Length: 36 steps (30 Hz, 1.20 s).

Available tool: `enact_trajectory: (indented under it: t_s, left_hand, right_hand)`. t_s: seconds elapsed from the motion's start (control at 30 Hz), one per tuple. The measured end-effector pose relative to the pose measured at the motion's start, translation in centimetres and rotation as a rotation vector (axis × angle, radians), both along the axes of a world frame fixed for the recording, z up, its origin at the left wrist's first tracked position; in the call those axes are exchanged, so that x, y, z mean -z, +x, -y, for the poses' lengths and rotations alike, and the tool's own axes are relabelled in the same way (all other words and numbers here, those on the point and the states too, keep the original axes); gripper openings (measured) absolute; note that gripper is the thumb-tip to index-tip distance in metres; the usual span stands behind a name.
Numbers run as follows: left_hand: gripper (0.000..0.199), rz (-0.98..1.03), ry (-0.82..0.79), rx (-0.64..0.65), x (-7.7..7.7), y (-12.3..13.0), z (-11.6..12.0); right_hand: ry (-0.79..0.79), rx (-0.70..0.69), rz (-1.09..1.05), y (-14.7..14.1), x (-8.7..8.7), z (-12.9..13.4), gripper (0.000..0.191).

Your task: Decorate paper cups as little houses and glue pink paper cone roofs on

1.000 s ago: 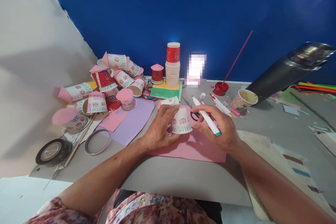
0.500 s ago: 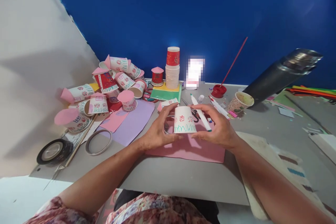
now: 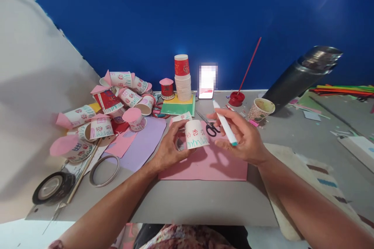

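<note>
Paper cup, upside down w/ red flower marks and green zigzag, sits in left hand just above pink sheet; head view shows the fingers wrapped round its left side. Vs 0.5 s ago, right hand has come off the cup and now pinches only the green-tipped marker, tip down, just beside the cup. Hands thus apart, one item each; judged: cup back to one-hand support, marker freed for drawing.

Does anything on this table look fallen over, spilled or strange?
Yes. The decorated cups at the back left lie tumbled in a heap, several on their sides. Paper scraps litter the right side. The cup in the left hand looks intact.
</note>
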<state>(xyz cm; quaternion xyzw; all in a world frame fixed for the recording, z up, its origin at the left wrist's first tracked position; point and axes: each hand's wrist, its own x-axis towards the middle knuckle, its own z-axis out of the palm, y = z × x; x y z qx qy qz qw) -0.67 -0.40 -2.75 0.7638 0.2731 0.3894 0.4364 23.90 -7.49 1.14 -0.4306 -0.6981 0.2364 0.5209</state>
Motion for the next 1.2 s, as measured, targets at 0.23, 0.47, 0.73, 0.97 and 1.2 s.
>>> enact_trajectory:
  t_s: [0.23, 0.47, 0.73, 0.97, 1.2]
  left_hand:
    - [0.076, -0.039, 0.117, 0.002, 0.4, 0.0, -0.2]
    - [0.085, -0.109, 0.195, 0.011, 0.0, -0.1, 0.1]
    - [0.086, -0.14, 0.195, 0.012, -0.2, 0.0, 0.4]
    - [0.082, -0.184, 0.201, 0.007, -0.5, 0.0, 0.6]
    - [0.082, -0.19, 0.196, 0.013, -0.4, 0.1, 0.6]
  right_hand:
    - [0.214, 0.171, 0.054, -1.2, -0.8, 0.7, 0.017]
    - [0.141, 0.279, 0.125, -1.9, -0.2, 1.0, 0.006]
    - [0.159, 0.202, 0.226, -1.8, 0.1, 1.0, 0.004]
    - [0.164, 0.178, 0.208, -1.8, 0.2, 0.8, 0.004]
    - [0.187, 0.147, 0.233, -2.1, 0.1, 0.7, 0.005]
